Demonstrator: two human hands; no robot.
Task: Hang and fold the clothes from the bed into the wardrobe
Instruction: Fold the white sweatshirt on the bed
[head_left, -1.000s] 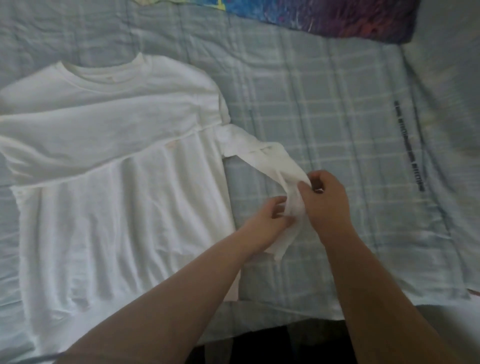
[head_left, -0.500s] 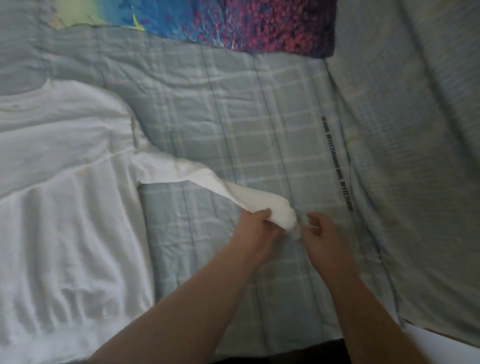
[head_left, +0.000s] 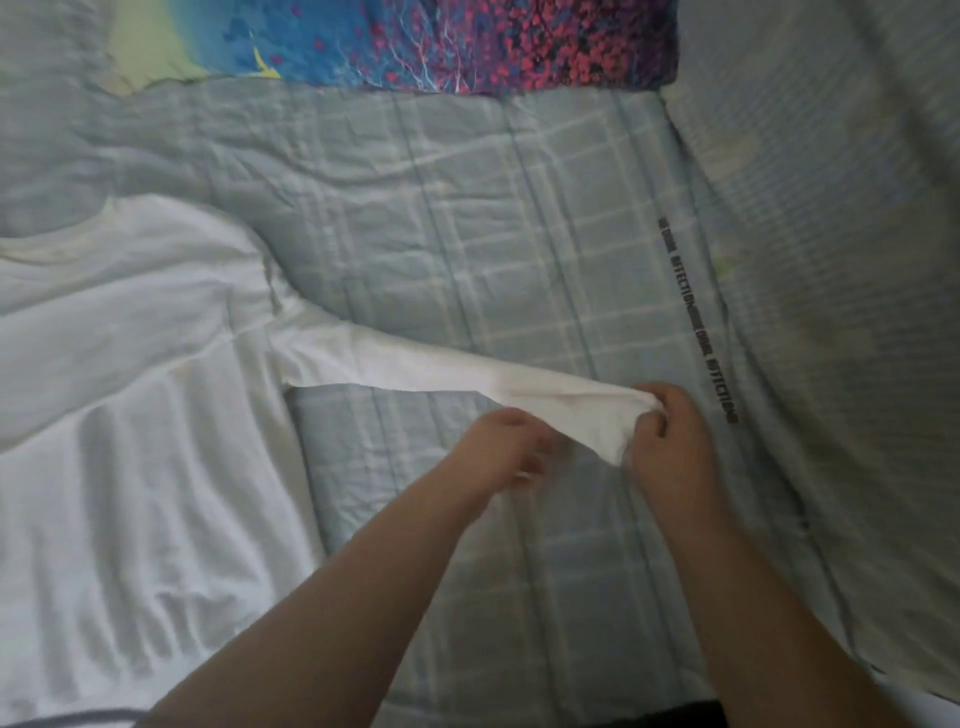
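A white long-sleeved sweatshirt (head_left: 130, 415) lies flat on the left of the bed, neck toward the far side. Its right sleeve (head_left: 441, 371) is stretched out sideways across the bedspread. My right hand (head_left: 670, 441) pinches the cuff end of that sleeve. My left hand (head_left: 506, 449) sits just left of it, under the sleeve's lower edge, fingers curled and blurred; whether it holds cloth I cannot tell.
The bed carries a pale blue checked bedspread (head_left: 493, 234) with a line of dark lettering (head_left: 696, 322). A colourful blue, pink and purple pillow (head_left: 441, 41) lies at the far edge. A second blue-grey blanket (head_left: 841, 260) covers the right side.
The sleeve has been pulled out to the right and straightened. My right hand now holds its cuff end, and my left hand has slipped back off the cuff.
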